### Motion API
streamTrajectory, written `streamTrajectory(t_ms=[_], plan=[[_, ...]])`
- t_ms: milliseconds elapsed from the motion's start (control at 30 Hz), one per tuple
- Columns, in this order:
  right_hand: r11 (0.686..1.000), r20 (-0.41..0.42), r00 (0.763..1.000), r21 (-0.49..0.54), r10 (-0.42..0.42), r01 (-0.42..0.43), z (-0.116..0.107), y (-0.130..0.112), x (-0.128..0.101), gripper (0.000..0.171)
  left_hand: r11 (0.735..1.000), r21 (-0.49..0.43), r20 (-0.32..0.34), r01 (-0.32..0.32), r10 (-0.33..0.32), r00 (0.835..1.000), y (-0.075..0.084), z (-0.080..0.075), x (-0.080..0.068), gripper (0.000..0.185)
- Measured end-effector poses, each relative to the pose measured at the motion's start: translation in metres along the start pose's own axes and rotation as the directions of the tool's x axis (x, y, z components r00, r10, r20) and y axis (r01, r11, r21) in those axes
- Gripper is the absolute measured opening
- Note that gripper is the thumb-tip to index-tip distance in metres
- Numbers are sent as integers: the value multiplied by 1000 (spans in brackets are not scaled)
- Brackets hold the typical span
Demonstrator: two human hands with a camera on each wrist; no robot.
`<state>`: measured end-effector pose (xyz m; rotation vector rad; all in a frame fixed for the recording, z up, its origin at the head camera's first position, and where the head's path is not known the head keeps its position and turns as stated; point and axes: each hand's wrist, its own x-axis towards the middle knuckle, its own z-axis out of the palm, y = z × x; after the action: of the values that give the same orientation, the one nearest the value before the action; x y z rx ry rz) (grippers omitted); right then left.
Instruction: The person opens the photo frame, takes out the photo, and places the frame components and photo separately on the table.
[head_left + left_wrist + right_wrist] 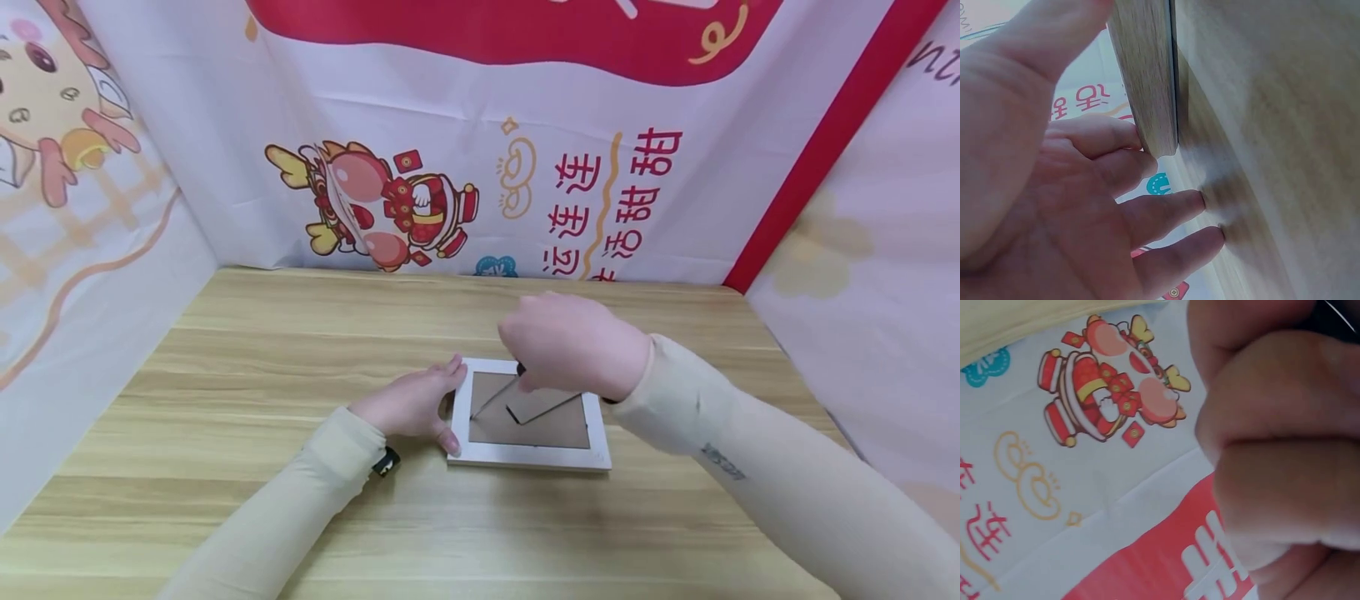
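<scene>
- Two hands on one white picture frame [528, 454], lying face down on the tabletop [247, 375], long axis left to right.
- My left hand [411, 404] clasps its left edge, thumb and fingers curled round it.
- My right hand [573, 343], directly over the backing, fingers curled, pinches a dark-handled tool [495, 396] slanting into the frame's lower-left corner.

matt white frame [525, 454], wood-grain table [262, 375]

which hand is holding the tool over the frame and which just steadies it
The right hand grips a thin dark tool whose tip reaches the frame backing. The left hand only holds the frame's left edge.
</scene>
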<state>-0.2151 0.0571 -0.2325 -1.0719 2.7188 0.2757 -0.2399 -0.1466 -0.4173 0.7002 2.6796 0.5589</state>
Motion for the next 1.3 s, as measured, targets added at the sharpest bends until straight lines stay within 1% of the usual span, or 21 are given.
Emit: streamTrajectory(t_ms=[133,200,300,400,467,533,600,667,767,900,1033,1100,1167,1300], plan=[[999,24,1000,-43,-7,8,-6,-7,6,25,1000,-7,13,5,-4,1000,0,-1,0,119],[999,40,999,-43,0,2,-7,-8,8,26,1000,-6,16,7,-7,1000,0,-1,-1,119],[1000,71,997,-2,27,-27,-6,1,7,26,1000,1,14,11,-11,1000,0,-1,-1,119],[996,71,997,73,41,-46,0,19,1,19,1000,14,9,14,-14,1000,0,0,-1,119],[991,36,999,133,28,-33,8,36,-6,14,1000,24,8,12,-12,1000,0,1,-1,120],[982,-32,999,188,6,0,20,52,-15,10,999,34,8,12,-12,1000,0,1,-1,121],[974,-114,993,224,-20,45,36,67,-25,9,999,39,5,8,-9,1000,0,2,-1,121],[967,-191,981,240,-39,85,54,79,-33,10,999,37,5,10,-10,1000,1,1,-1,121],[963,-299,952,231,-65,139,82,91,-44,16,999,32,6,9,-9,1000,1,0,-2,121],[947,-390,917,258,-81,193,116,96,-51,21,999,30,7,13,-13,1000,2,-1,-2,121],[930,-454,886,279,-91,239,140,94,-50,20,999,27,8,16,-17,1000,3,-1,-3,121],[927,-476,875,280,-92,250,147,93,-49,21,999,29,9,15,-15,1000,3,-2,-4,121],[923,-488,868,286,-90,257,151,92,-48,21,999,32,8,13,-13,1000,4,-2,-4,121],[922,-500,862,287,-87,260,150,91,-50,22,999,32,5,9,-10,1000,6,-2,-5,121]])
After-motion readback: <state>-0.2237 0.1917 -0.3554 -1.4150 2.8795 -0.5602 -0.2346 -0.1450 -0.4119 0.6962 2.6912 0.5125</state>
